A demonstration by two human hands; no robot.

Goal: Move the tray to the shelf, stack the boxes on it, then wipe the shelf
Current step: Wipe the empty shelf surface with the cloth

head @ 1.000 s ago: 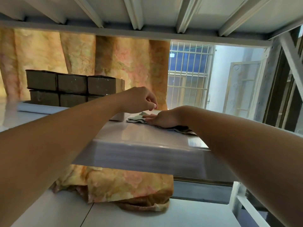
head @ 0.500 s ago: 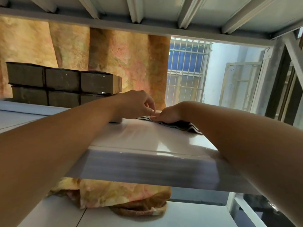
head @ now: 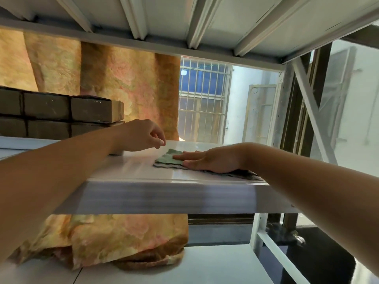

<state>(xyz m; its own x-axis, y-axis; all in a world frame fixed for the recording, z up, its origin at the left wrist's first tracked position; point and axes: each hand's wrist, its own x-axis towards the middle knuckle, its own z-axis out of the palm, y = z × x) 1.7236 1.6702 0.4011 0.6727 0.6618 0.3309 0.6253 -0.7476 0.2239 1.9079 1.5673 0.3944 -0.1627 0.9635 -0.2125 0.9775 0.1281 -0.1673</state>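
Observation:
A green cloth (head: pixel 169 158) lies flat on the white shelf (head: pixel 131 167). My right hand (head: pixel 211 160) presses on it with straight fingers pointing left. My left hand (head: pixel 143 136) hovers just left of the cloth, fingers loosely curled, holding nothing. Brown boxes (head: pixel 61 113) are stacked in two layers at the shelf's left. The tray (head: pixel 24 142) under them shows only as a pale rim, partly hidden by my left arm.
An orange patterned curtain (head: pixel 127 87) hangs behind the shelf and bunches on the lower shelf (head: pixel 205 265). A further shelf (head: pixel 184 21) is close overhead. The frame's upright and brace (head: pixel 303 111) stand at the right; a barred window (head: pixel 203 95) is beyond.
My left hand has let go of the cloth and lifted away. My right hand has flattened on the cloth and slid it toward the shelf's front right.

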